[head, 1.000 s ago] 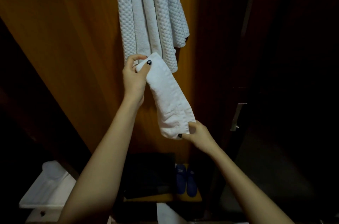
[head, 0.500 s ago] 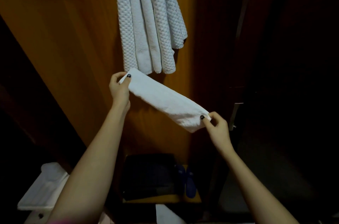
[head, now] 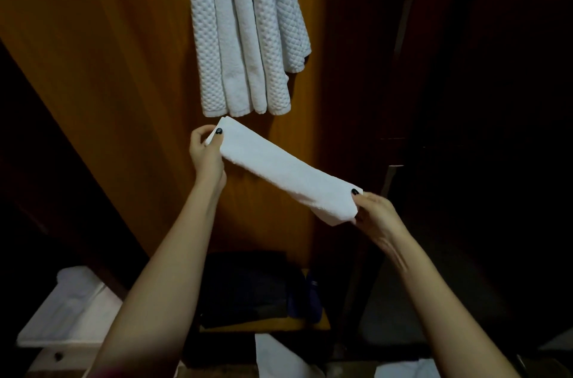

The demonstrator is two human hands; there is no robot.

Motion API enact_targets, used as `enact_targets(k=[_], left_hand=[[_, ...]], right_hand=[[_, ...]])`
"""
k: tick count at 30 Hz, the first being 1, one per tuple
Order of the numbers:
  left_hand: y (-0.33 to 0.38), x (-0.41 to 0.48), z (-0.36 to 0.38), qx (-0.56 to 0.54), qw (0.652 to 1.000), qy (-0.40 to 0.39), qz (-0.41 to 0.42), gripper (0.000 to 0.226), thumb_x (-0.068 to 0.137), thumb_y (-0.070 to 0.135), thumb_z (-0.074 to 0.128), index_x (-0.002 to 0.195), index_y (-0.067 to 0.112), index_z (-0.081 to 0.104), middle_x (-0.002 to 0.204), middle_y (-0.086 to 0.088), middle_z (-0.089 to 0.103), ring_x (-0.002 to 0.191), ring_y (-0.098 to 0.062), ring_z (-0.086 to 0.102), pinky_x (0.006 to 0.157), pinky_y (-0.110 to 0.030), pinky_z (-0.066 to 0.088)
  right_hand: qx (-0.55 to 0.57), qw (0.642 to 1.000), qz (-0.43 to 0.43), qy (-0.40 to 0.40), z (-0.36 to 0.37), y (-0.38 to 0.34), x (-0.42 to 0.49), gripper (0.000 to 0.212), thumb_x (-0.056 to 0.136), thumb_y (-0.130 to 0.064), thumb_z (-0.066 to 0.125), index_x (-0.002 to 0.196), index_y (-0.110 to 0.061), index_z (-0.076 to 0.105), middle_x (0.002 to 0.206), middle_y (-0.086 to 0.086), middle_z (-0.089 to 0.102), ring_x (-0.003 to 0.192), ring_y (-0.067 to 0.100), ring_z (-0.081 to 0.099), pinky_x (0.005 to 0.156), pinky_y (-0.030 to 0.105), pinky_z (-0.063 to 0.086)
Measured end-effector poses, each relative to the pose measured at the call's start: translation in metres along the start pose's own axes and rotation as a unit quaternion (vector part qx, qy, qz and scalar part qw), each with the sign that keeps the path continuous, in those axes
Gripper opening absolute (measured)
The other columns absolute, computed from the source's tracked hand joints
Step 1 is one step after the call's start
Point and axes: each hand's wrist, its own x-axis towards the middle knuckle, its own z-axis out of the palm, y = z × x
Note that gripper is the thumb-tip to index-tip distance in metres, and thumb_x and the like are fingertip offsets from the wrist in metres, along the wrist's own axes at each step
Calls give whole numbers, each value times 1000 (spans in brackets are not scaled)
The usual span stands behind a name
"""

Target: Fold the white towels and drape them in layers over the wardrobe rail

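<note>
A narrow folded white towel [head: 285, 173] is stretched between my hands, slanting down from upper left to lower right. My left hand [head: 207, 154] pinches its upper end with thumb on top. Its lower end is pinched by my right hand [head: 373, 213]. Just above, several white towels [head: 245, 33], some waffle-textured, hang in layers from the top of the wardrobe; the rail itself is out of view.
The wooden wardrobe back panel [head: 124, 73] is behind the towels. Below sit a dark folded item [head: 248, 287] and blue slippers [head: 307, 300] on a shelf. A white tray-like object [head: 71, 315] is lower left. White cloth [head: 279, 359] lies at the bottom.
The towel swung from hanging steeply to a flatter slant. My right hand moved up and right with its end; my left hand lowered slightly away from the hanging towels.
</note>
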Motion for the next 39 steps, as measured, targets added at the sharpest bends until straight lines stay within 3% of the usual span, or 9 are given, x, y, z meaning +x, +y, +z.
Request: enact_targets(k=[4, 8, 12, 15, 19, 23, 29, 33, 39], left_hand=[[5, 0, 6, -16, 1000, -20, -1, 18, 89, -1, 58, 92, 16, 58, 101, -9, 62, 87, -15, 61, 69, -23, 51], [8, -3, 17, -93, 993, 4, -66, 17, 91, -5, 55, 94, 11, 58, 96, -7, 64, 85, -15, 63, 70, -23, 53], [11, -4, 20, -149, 984, -8, -94, 15, 92, -5, 53, 99, 8, 58, 97, -9, 65, 84, -17, 64, 68, -27, 55], [16, -5, 25, -198, 973, -35, -113, 20, 92, -6, 52, 110, 3, 57, 98, -12, 66, 85, -20, 66, 68, -30, 57], [26, -7, 32, -238, 961, -73, -124, 21, 93, -8, 49, 111, -2, 57, 96, -12, 67, 83, -21, 68, 65, -29, 57], [30, -8, 32, -241, 956, -104, -127, 19, 92, -9, 50, 107, 1, 56, 95, -12, 69, 79, -19, 70, 67, -31, 58], [34, 9, 11, -252, 951, -119, -132, 20, 93, -7, 48, 107, 4, 57, 98, -14, 67, 83, -21, 69, 74, -33, 58], [32, 18, -7, -231, 958, -93, -143, 20, 92, -4, 53, 109, 5, 56, 94, -12, 69, 82, -21, 69, 70, -33, 58], [25, 19, -23, -204, 966, -78, -137, 42, 90, -2, 55, 131, 0, 47, 102, -14, 65, 84, -20, 68, 70, -31, 58]], right_hand=[[28, 993, 102, -53, -4, 13, 2, 6, 97, -17, 55, 92, -16, 58, 66, -1, 57, 56, 9, 54, 69, 31, 52], [23, 992, 107, -68, 6, 16, 3, 15, 102, -32, 47, 108, -20, 55, 98, -1, 67, 84, 16, 63, 79, 38, 49], [29, 988, 131, -70, 12, 18, 5, 29, 100, -31, 50, 119, -9, 58, 105, 9, 67, 85, 20, 64, 69, 33, 54], [93, 972, 185, -113, 16, 24, 1, 38, 93, -22, 57, 125, -1, 59, 121, 18, 64, 105, 29, 62, 95, 41, 49], [103, 946, 216, -218, 20, 33, -6, 29, 91, -12, 57, 118, -1, 61, 108, 16, 67, 92, 24, 67, 78, 35, 57], [75, 941, 235, -232, 33, 35, -3, 31, 79, -8, 67, 110, -1, 64, 92, 12, 71, 83, 18, 68, 80, 31, 56], [113, 944, 190, -247, 29, 36, -8, 26, 97, -14, 46, 111, -3, 65, 98, 13, 72, 87, 24, 71, 74, 37, 59], [129, 964, 108, -206, 27, 34, -4, 38, 93, -27, 55, 124, -5, 60, 123, 18, 64, 111, 27, 63, 97, 41, 50], [100, 966, 57, -233, 19, 17, -11, 41, 89, -24, 54, 124, -4, 60, 107, 13, 69, 88, 21, 70, 67, 32, 59]])
